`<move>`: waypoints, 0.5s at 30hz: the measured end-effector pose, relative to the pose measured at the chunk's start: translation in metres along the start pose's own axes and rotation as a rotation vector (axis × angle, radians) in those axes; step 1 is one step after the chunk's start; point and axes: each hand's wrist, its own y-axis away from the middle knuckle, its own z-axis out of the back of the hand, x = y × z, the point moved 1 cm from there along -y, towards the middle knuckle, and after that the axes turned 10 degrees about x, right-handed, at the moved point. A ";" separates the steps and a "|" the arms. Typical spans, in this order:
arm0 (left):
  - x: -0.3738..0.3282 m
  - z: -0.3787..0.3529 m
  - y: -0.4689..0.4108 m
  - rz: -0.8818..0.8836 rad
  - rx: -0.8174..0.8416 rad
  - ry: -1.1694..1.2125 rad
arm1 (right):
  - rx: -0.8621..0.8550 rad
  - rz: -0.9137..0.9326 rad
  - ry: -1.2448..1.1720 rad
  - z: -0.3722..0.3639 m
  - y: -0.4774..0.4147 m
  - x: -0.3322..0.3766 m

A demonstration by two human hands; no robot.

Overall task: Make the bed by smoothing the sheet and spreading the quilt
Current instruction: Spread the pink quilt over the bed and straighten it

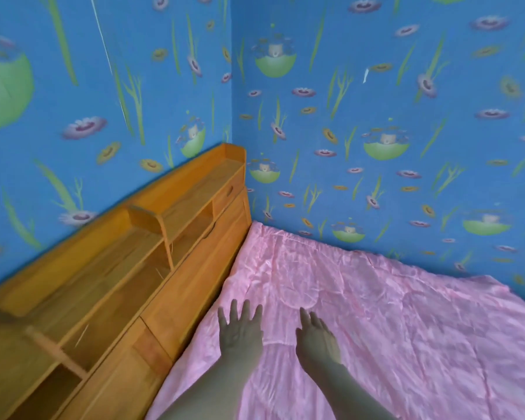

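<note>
A pink, wrinkled quilt [391,322] covers the bed from the headboard to the right edge of view, with creases running across it. My left hand [240,328] lies flat on the pink fabric close to the headboard, fingers spread. My right hand [315,338] rests palm down just to its right, fingers stretched forward. Neither hand holds anything. The sheet beneath cannot be told apart from the pink cover.
A wooden headboard [152,256] with open shelf compartments and a small drawer runs along the left of the bed. Blue wallpaper [376,116] with flowers and green bowls covers both walls, which meet at a corner behind the headboard's far end.
</note>
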 end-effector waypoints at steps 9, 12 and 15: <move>0.033 -0.013 0.055 -0.047 0.069 -0.082 | -0.020 -0.020 -0.133 -0.029 0.058 0.027; 0.014 -0.015 0.069 -0.012 0.037 -0.106 | -0.010 0.033 -0.115 -0.027 0.070 0.020; -0.016 -0.021 0.083 0.004 -0.031 -0.093 | -0.007 0.097 -0.084 -0.027 0.086 -0.002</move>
